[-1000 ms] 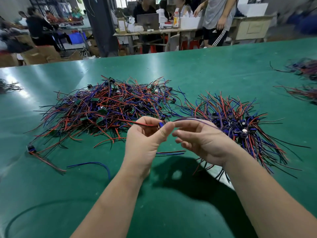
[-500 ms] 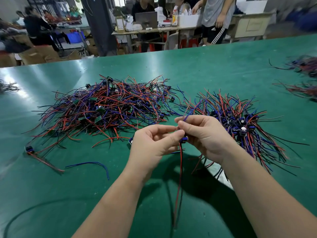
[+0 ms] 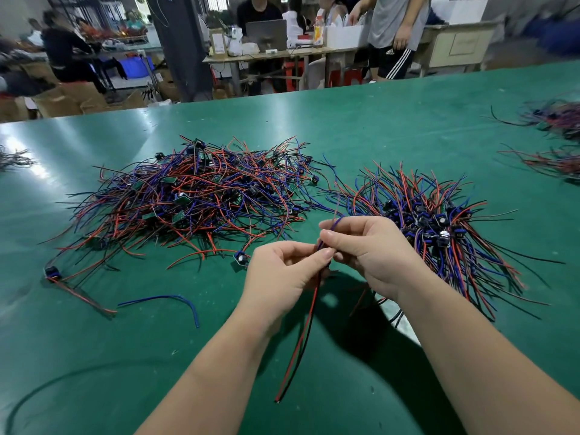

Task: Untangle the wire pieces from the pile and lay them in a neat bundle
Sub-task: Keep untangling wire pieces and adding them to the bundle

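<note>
Tangled pile of red, blue and black wires (image 3: 194,196) lies on green table (image 3: 376,127). Just right of pile: left hand (image 3: 282,271) grip pinches thin red-and-black wire piece (image 3: 306,328), tails dangling. Right hand (image 3: 367,246) grip pinches its upper blue end. Farther right of pile: fanned bundle of sorted wires (image 3: 439,227).

Single head-worn wide-angle view, looking forward and down across green tabletop (image 3: 408,127); sitting close over both forearms; no second view sharing scene.
</note>
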Tool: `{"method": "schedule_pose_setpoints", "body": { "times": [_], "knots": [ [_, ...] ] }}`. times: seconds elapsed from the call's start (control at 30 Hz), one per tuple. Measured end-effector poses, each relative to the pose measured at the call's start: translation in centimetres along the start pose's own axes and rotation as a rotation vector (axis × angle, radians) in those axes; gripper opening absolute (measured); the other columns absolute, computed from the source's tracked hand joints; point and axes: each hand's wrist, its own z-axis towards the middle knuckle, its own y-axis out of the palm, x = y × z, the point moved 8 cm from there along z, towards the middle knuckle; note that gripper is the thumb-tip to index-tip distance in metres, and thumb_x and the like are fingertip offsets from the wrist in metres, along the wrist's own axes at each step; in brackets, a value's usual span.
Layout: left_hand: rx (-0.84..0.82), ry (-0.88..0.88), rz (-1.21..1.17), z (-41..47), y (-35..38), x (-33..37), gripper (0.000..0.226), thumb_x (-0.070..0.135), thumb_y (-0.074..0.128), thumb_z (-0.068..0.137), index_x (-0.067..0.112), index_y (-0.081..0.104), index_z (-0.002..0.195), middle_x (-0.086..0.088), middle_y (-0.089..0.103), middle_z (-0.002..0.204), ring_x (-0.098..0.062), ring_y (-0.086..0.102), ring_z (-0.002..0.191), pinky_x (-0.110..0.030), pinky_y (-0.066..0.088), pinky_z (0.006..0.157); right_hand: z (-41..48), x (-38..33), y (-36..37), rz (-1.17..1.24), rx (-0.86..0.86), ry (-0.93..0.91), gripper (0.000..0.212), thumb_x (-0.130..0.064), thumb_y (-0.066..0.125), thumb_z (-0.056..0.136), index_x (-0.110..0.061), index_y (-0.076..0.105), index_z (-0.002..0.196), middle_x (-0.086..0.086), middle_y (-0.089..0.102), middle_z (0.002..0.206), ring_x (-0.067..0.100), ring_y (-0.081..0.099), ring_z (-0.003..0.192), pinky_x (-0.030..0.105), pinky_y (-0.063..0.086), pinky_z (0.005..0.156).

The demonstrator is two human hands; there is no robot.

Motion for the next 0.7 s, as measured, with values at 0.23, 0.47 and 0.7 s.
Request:
{"method": "schedule_pose_setpoints", "body": {
  "times": [0.23,0.47,0.7],
  "knots": [
    [0.047,0.021,-0.027,0.1,-0.4,0.3,0.007,0.006,0.075,0.076,0.002,0.070,0.080,-0.009,0.068,0.061,-0.014,0.062,0.054,-0.023,0.054,0.058,0.1,0.4,0.3,0.109,-0.029,0.091,0.012,0.001,0.060,0.086,-0.009,0.067,0.087,0.003,0.071,0.067,0.006,0.063,0.057,0.012,0.043,0.051],
    [-0.154,-0.113,0.147,-0.5,0.9,-0.5,0.010,0.011,0.077,0.075,0.010,0.068,0.073,-0.002,0.068,0.061,-0.011,0.065,0.053,-0.018,0.051,0.053,0.3,-0.1,-1.1,0.061,0.079,0.067,0.017,-0.006,0.055,0.092,-0.008,0.066,0.079,-0.001,0.068,0.059,0.005,0.060,0.050,0.017,0.040,0.053],
    [-0.311,-0.154,0.412,-1.5,2.7,-2.0,0.018,0.020,0.081,0.074,0.017,0.067,0.064,0.001,0.069,0.060,-0.009,0.059,0.052,-0.017,0.048,0.051,0.5,-2.1,-6.1,0.165,0.325,-0.034,0.015,0.002,0.056,0.091,-0.001,0.065,0.079,0.003,0.064,0.055,0.013,0.060,0.051,0.016,0.048,0.048]
  ]
}}
